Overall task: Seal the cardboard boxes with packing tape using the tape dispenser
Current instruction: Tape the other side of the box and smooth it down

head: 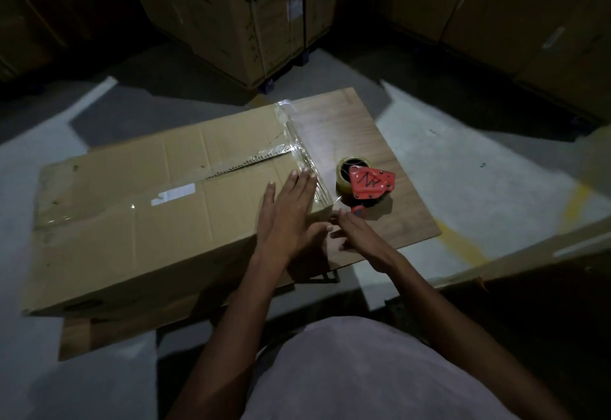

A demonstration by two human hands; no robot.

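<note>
- Large brown corrugated cardboard box (148,221): lies flat on a wood-grain tabletop (357,128), taking up its left part; its top flaps meet along a centre seam.
- Clear packing tape (305,161): a glossy strip runs across the right-hand end of the box top and shows wrinkles near the far corner; another clear strip glints on the left part of the lid.
- Left hand (291,208): laid palm down on the right end of the box top, fingers straight and together, their tips touching the taped edge; it grips nothing.
- Right hand (358,234): held just beside the near right corner of the box, fingers extended towards that corner; whether the fingertips pinch the tape end there cannot be told.
- Red hand-held tape dispenser (370,184): rests on the tabletop just right of the box, apart from both hands, with a roll of clear tape mounted and black marks scrawled on its side plate.
- Stacked brown cartons (231,16): stand on the grey floor beyond the table, in dim light.
</note>
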